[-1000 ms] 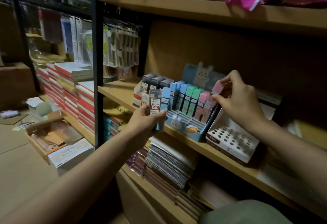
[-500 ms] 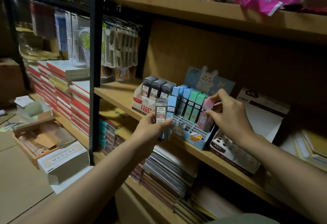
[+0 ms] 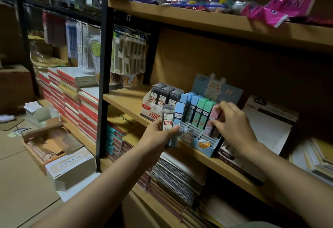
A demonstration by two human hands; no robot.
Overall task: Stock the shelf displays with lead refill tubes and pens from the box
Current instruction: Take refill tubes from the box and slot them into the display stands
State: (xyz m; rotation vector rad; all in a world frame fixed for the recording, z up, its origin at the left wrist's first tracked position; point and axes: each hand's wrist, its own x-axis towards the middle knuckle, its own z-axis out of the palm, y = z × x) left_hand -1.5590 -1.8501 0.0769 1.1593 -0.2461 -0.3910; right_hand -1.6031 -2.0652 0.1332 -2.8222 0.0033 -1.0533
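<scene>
Left hand (image 3: 158, 136), centre of frame, grips two lead refill tubes side by side and upright — a grey tube (image 3: 168, 118) with a white "0.7 / 100" label and a blue tube (image 3: 177, 119) just right of it; thumb lies across the front of the lower ends, the other fingers are wrapped behind. Both tubes are held in front of the shelf edge, clear of the displays. Right hand (image 3: 232, 125), right of centre, pinches the pink tube (image 3: 213, 118) between thumb and fingertips; the tube stands at the right end of the blue display box (image 3: 203, 145), its lower end among the white dividers. Whether it is fully seated cannot be told. That display — bunny card at the back — carries a row of blue, then green (image 3: 201, 112), then pink tubes, left to right. Just left of it, touching or nearly so, sits a white display box (image 3: 150, 110) holding dark grey tubes with the same 0.7 label. Both displays stand on the middle wooden shelf (image 3: 126, 101). Right of the blue display, a white perforated tray (image 3: 227, 152) is partly hidden behind the right wrist. Lower left of frame: an open cardboard box (image 3: 45, 143) on the floor.
</scene>
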